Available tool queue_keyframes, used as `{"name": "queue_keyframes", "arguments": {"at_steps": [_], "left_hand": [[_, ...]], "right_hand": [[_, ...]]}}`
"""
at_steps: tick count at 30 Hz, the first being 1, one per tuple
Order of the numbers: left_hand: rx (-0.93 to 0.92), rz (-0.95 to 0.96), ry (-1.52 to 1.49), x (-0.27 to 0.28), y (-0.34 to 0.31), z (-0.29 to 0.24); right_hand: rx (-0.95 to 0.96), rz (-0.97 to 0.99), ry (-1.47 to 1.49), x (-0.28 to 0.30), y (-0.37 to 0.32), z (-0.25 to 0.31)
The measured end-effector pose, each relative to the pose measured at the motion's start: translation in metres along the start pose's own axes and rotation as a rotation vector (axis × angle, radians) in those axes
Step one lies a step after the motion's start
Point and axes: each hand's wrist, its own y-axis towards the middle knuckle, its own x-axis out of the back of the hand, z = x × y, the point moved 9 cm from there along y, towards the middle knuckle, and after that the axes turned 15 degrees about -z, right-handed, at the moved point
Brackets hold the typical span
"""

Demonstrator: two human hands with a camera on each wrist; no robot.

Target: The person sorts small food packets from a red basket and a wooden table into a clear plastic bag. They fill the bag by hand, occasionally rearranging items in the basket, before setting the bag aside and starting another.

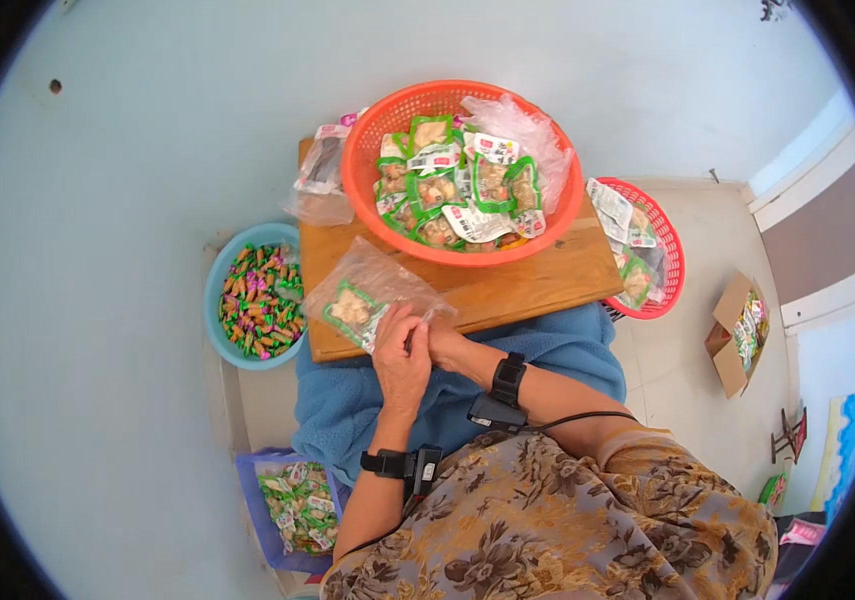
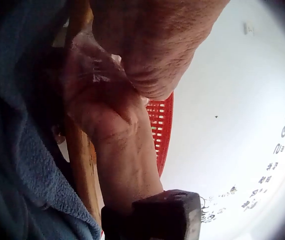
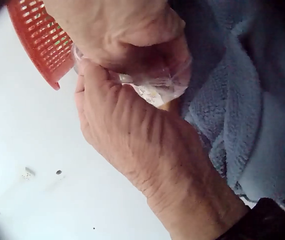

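Observation:
A clear plastic bag [image 1: 397,272] with a green-edged snack packet [image 1: 352,308] inside lies over the near left part of the wooden board. My left hand [image 1: 400,355] grips the near end of the bag, thumb bent inward. Close beside it, my right hand [image 1: 441,345] pinches the same end, its fingers partly hidden by the left hand. In the right wrist view, crumpled plastic [image 3: 177,82] shows between the left hand [image 3: 127,120] and the right hand [image 3: 117,25].
An orange basket [image 1: 362,215] full of similar packets stands on the wooden board [image 1: 507,290]. A blue basin [image 1: 215,320] of wrapped sweets is at left, a red basket [image 1: 675,265] at right. Another bag [image 1: 322,170] lies at the back left. A blue towel [image 1: 567,350] covers the lap.

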Motion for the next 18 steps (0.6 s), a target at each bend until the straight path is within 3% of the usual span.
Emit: {"name": "queue_keyframes", "arguments": {"at_steps": [4, 5, 6, 8, 12, 14, 16, 18], "left_hand": [[0.095, -0.031, -0.022, 0.005, -0.002, 0.009], [0.097, -0.035, 0.002, 0.007, -0.003, 0.009], [0.096, -0.031, -0.005, 0.007, -0.002, 0.009], [0.026, -0.052, 0.025, 0.011, -0.001, 0.002], [0.016, -0.043, 0.038, 0.010, -0.001, -0.005], [0.009, -0.057, 0.040, 0.011, -0.001, -0.007], [-0.018, -0.051, 0.059, 0.011, -0.003, -0.009], [-0.050, -0.048, 0.079, 0.011, -0.004, -0.013]], "right_hand": [[0.105, 0.167, -0.252, 0.001, -0.023, 0.022], [0.149, 0.147, -0.071, 0.003, -0.026, 0.028], [0.152, 0.140, -0.072, 0.011, -0.025, 0.030], [0.617, 0.113, -0.659, 0.021, -0.057, 0.080], [0.809, 0.033, -0.793, 0.040, -0.099, 0.149], [0.947, -0.053, -0.589, 0.057, -0.109, 0.196], [0.947, -0.345, -0.603, 0.086, -0.115, 0.241], [1.108, -0.644, -0.685, 0.126, -0.096, 0.265]]}}
